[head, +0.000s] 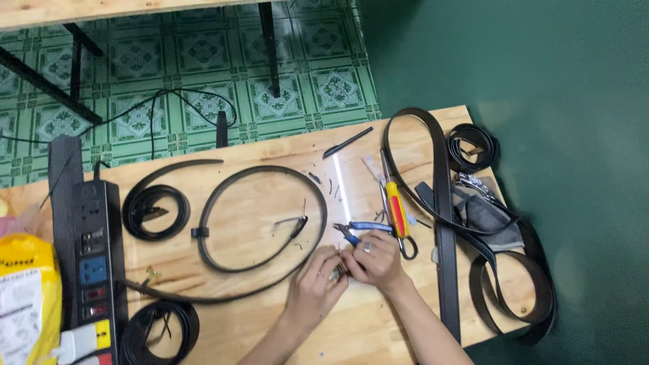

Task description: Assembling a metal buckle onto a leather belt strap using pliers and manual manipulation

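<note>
Low in the middle of the frame, both hands meet over a small metal belt buckle (336, 272), which sits on the wooden table (257, 324) between the fingertips. The left hand (312, 285) comes up from the bottom edge with its fingers curled together and pinching the buckle from the left. The right hand (377, 260), with a ring on one finger, closes its fingers on the same piece from the right, so the two sets of fingertips touch around it. Most of the buckle is hidden, and its exact shape cannot be told.

Just above the right hand lie blue-handled pliers (358, 230), their jaws pointing left. Beside them, toward the right, rests a yellow-and-red handled tool (396, 209) with a long metal shaft, lying nearly upright in the frame.

A large open loop of black belt (223, 186) spreads across the centre left of the table, ending near the left hand. A coiled belt (155, 211) sits further left, and another coil (161, 326) lies at the lower left. A black power strip (94, 250) runs down the left edge beside a yellow bag (27, 297). Long dark belts (443, 223) drape over the right part of the table, and one more coil (473, 145) rests at the upper right corner.
</note>
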